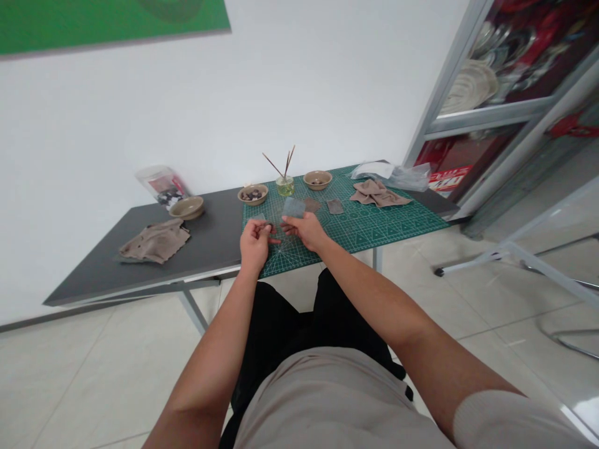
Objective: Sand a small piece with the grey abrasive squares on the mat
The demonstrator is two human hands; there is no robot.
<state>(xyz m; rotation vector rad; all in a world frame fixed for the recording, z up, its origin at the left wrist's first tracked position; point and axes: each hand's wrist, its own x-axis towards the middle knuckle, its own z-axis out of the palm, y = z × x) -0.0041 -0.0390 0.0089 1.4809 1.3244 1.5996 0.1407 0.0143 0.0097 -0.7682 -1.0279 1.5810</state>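
Over the green cutting mat (388, 218), my right hand (304, 229) is closed on a thin grey square sheet that looks like sandpaper (294, 206). Close beside it on the left, my left hand (255, 240) is pinched around something small and dark, too small to name. Behind my hands lie a brown square piece (312, 204) and a darker grey-brown square (334, 206), flat on the mat. A tan bowl (253, 194) with several small dark and pale pieces stands past my left hand. Another tan bowl (317, 180) farther right has a few small pieces inside.
A glass jar (285, 186) with thin sticks stands between the bowls. Crumpled brown cloths lie right (378, 194) and left (156, 241). A third bowl (187, 207) and a clear plastic container (161, 185) are at the left; a clear plastic bag (397, 174) lies back right.
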